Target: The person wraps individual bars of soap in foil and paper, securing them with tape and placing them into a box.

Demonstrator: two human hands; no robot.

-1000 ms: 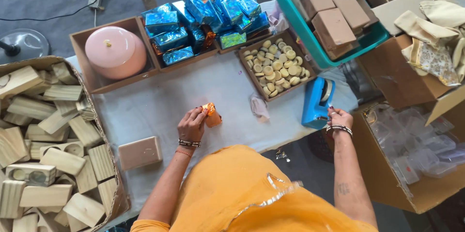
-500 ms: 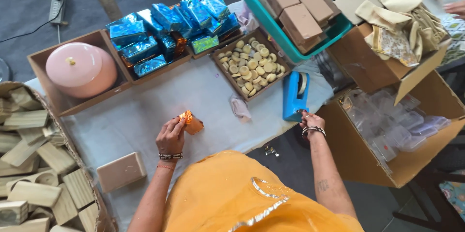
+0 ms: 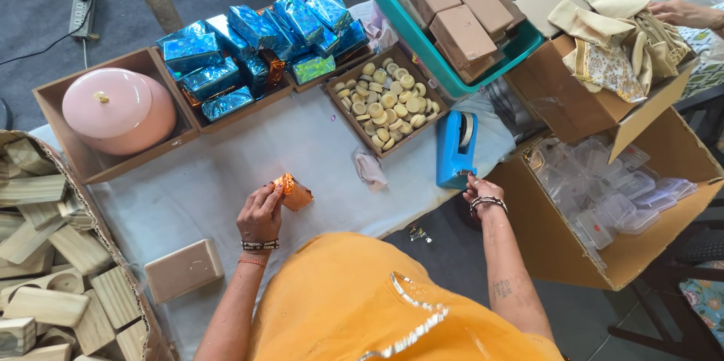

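Your left hand (image 3: pixel 260 214) sat palm-down on the pale cloth-covered table (image 3: pixel 226 172), fingers curled tight round a small packet in shiny orange foil (image 3: pixel 292 191), approx centre of the table. Your right hand (image 3: pixel 479 189) reached out at 3 o'clock, fingertips pinched at the blue plastic tape dispenser (image 3: pixel 452 150); can't tell if tape was held. At 12 o'clock, a brown tray of blue foil packets (image 3: pixel 249 36); at 1, a tray w/ pale round discs (image 3: pixel 388 101).
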